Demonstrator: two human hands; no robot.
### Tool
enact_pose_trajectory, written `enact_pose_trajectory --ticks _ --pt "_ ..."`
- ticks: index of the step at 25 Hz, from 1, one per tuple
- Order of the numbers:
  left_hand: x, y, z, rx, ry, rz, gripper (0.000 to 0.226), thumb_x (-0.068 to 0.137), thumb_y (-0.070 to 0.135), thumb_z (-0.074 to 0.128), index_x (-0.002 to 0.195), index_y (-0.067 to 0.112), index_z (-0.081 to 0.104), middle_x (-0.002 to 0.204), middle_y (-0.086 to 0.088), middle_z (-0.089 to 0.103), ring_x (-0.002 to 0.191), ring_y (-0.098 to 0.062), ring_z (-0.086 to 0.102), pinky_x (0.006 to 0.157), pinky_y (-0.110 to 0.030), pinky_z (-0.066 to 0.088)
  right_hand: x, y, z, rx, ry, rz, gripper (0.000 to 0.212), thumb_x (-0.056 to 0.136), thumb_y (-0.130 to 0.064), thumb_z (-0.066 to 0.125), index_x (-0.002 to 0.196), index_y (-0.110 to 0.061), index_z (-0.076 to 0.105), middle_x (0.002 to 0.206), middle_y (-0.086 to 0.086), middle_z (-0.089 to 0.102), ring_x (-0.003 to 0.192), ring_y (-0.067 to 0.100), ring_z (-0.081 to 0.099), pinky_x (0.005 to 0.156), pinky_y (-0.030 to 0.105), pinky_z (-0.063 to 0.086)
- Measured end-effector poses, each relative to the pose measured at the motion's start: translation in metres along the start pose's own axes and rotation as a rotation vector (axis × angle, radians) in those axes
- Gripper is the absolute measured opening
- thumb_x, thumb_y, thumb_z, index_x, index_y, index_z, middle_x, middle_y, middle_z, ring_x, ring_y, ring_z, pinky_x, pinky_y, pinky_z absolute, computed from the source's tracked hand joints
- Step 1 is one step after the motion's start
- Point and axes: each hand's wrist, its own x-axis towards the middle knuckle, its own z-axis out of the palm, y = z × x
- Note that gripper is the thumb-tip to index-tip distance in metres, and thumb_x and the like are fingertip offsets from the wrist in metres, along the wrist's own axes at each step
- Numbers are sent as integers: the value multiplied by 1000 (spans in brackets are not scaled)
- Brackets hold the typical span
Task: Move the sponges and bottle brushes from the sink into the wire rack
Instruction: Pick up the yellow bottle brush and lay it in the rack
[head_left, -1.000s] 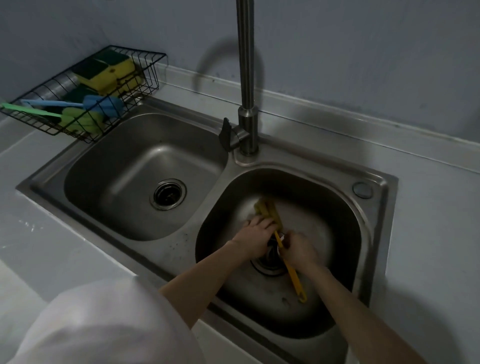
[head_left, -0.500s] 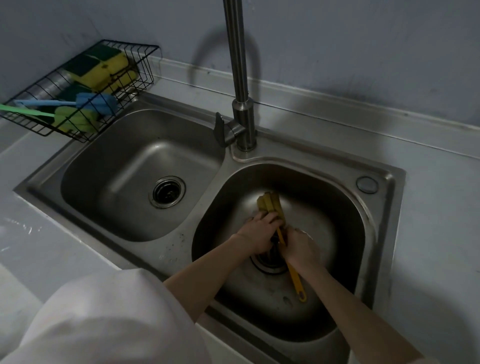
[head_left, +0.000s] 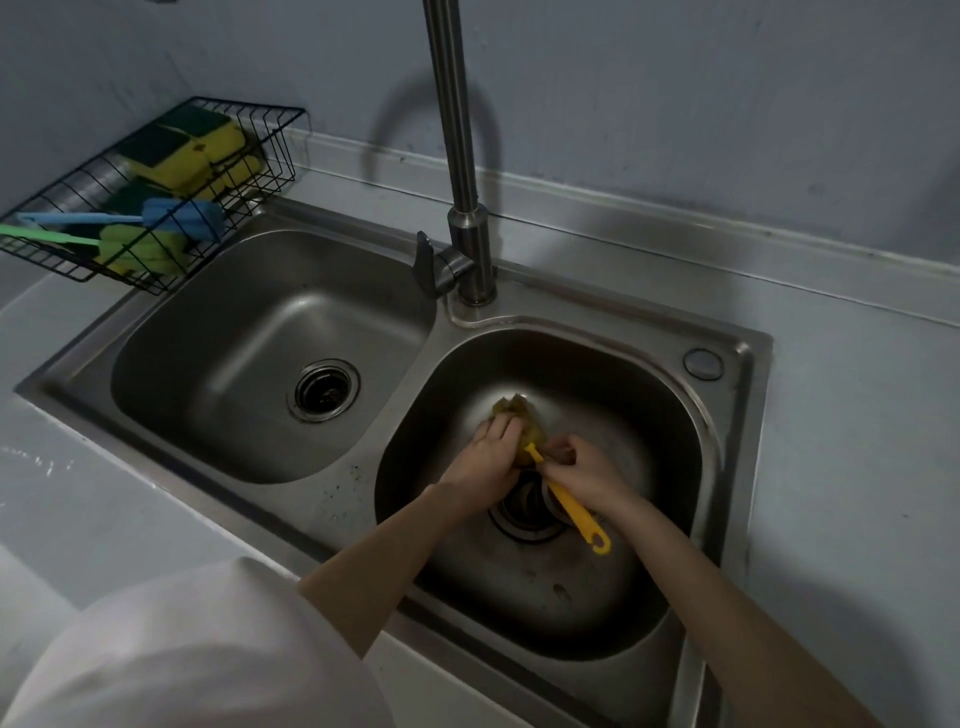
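Both hands now on the last brush (head_left: 569, 506): left hand (head_left: 485, 460) has closed round its head, right hand (head_left: 584, 475) pinches the handle just behind. I'd lift next.

Yellow bottle brush (head_left: 567, 506) in sink's (head_left: 727, 441) right basin; sponges (head_left: 182, 150), brushes (head_left: 176, 218) in wire rack (head_left: 283, 150).
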Motion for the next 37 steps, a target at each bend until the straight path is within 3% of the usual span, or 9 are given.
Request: enact_pose_trajectory --ticks 7,9,12,16,19,22,24,33,37 --pt "-14 -1 -6 -164 129 -88 49 81 18 60 124 10 39 128 -13 43 117 -27 45 97 -37 42 -21 -19 -5 221 -143 -65 29 96 -9 41 114 3 60 81 3 61 61 -2 59 51 4 45" --pt "-18 0 -14 -253 180 -128 51 78 19 64 122 8 42 126 -14 45 115 -28 47 96 -36 43 -28 -25 -4 216 -107 -149 26 93 -4 47 114 3 60 94 13 65 71 4 62 59 6 47" --pt "-28 5 -29 -353 240 -129 46 78 17 65 119 9 45 122 -13 47 109 -26 51 91 -32 45 -40 -38 -3 192 8 -264 24 87 -3 56 110 -4 63 102 3 60 93 11 57 65 3 47" --pt "-44 15 -52 -448 283 -78 40 80 19 63 116 11 47 117 -9 49 97 -19 55 86 -31 51 -49 -61 0 169 181 -341 15 86 -7 58 99 -12 64 97 0 62 88 9 58 72 11 47" --pt "-55 16 -73 -434 377 -72 38 81 22 62 115 10 50 107 -5 52 92 -15 52 76 -20 40 -52 -81 2 157 289 -436 15 84 -4 60 94 -14 65 92 -1 63 87 10 59 78 13 46" --pt "-69 7 -98 -437 471 -58 38 81 21 63 114 6 52 106 -11 57 95 -22 55 74 -17 37 -54 -104 10 91 314 -542 15 83 -6 63 97 -10 67 91 -1 63 88 9 59 71 -4 40" --pt "-77 0 -112 -420 491 -41 38 81 21 62 115 7 52 111 -14 56 99 -26 56 81 -27 42 -55 -118 16 63 318 -596 15 83 -8 62 98 -11 67 94 -1 63 91 9 59 71 -8 37" --pt "-107 -61 -168 -370 558 -47 54 78 23 66 125 11 43 124 -8 49 97 -8 42 81 -19 36 -45 -205 71 30 264 -732 19 86 -9 59 104 -6 63 99 -8 61 82 -9 54 72 -9 39" --pt "-110 -101 -189 -358 560 -41 48 80 21 63 123 11 45 122 -9 51 95 -8 43 78 -18 35 -32 -238 99 30 271 -726 19 86 -10 60 104 -7 63 97 -10 61 90 5 59 79 5 44"
